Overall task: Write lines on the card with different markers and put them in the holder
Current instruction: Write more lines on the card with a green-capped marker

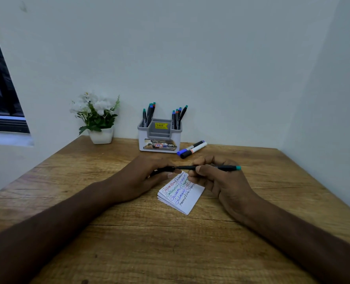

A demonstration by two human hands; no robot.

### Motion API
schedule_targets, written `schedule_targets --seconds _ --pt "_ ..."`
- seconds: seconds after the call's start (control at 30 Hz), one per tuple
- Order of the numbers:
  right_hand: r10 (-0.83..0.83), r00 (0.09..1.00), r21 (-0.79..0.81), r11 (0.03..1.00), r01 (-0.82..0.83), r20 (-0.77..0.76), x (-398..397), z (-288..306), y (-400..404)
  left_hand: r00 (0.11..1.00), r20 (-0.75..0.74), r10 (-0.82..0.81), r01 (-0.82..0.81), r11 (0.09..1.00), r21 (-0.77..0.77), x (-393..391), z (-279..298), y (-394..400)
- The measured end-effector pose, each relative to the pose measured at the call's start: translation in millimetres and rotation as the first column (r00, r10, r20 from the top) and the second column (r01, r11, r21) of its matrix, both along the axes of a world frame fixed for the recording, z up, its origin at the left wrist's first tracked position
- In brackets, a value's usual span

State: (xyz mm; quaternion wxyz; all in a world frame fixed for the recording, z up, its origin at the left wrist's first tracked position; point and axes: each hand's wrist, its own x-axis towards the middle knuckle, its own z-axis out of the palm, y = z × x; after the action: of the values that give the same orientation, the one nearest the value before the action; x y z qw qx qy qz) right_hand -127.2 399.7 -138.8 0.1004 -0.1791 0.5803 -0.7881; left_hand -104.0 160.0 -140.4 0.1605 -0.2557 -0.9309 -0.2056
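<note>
A stack of white cards lies on the wooden table, its top card covered with several handwritten lines in red, green, blue and black. Just above the stack, my right hand grips a thin black marker with a teal end, held level. My left hand pinches the marker's black cap at the marker's left tip. Whether cap and tip touch I cannot tell. The white-and-grey holder stands at the back with several markers upright in its two side pockets.
Two thicker markers, one blue-capped and one white with a black cap, lie on the table right of the holder. A white pot of artificial flowers stands at the back left. Walls close the back and right; a window is at left.
</note>
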Motion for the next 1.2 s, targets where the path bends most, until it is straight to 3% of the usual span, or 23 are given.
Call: schedule_targets --seconds 0.33,0.47,0.57,0.63,0.9,1.2 --pt "-0.033 0.998 0.05 0.998 0.035 -0.048 -2.4 -1.8 1.1 0.999 -0.03 0.019 -0.02 0.999 -0.032 -3.0 -3.1 -2.6" --pt "-0.049 0.978 0.233 0.968 0.097 -0.203 -3.4 -3.5 2.8 0.999 -0.038 -0.016 0.012 0.993 -0.117 -3.3 -2.9 3.6" --pt "-0.046 0.929 0.395 0.897 0.2 -0.366 -5.9 -7.2 0.2 0.992 -0.123 0.025 -0.039 0.993 -0.113 -0.1 -2.8 8.7" --pt "-0.054 0.92 0.433 0.871 0.233 -0.388 -6.3 -8.8 -1.1 0.983 -0.171 0.063 -0.081 0.991 -0.104 2.3 -0.2 13.1" --pt "-0.168 0.941 0.39 0.878 0.279 -0.294 -7.7 -8.3 -3.9 0.93 -0.354 0.101 -0.137 0.987 -0.079 7.3 4.1 35.0" --pt "-0.087 0.925 0.391 0.889 0.24 -0.371 -0.9 3.5 -7.4 0.886 -0.425 0.185 -0.208 0.978 -0.009 6.6 9.5 28.9"
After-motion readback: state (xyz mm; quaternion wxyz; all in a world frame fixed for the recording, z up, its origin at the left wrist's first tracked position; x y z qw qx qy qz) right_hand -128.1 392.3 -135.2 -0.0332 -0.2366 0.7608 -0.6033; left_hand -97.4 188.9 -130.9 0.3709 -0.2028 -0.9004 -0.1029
